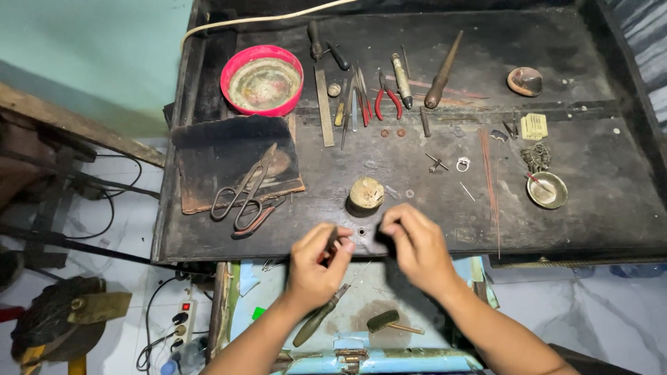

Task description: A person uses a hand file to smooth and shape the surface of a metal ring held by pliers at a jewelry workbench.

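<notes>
Head view, nearest first: a small mallet (pixel 383 321) and a wooden-handled tool (pixel 318 317) lie in the open drawer (pixel 361 305) below the wrists. Just above it, at the worktop's (pixel 417 222) near edge, the left hand (pixel 316 265) is pinched narrow on a small dark piece (pixel 333 239), thumb and fingertips closed around it. The right hand (pixel 415 244) curls its fingers beside it, close but apart; whether it holds anything I cannot tell. Work this fine probably goes best with both wrists braced on the edge, so a slip drops into the drawer. A round wooden block (pixel 366 193) sits just beyond. Scissors (pixel 244 193) lie farther left; pliers (pixel 387 99) and files are at the far side by a red bowl (pixel 262 80).
</notes>
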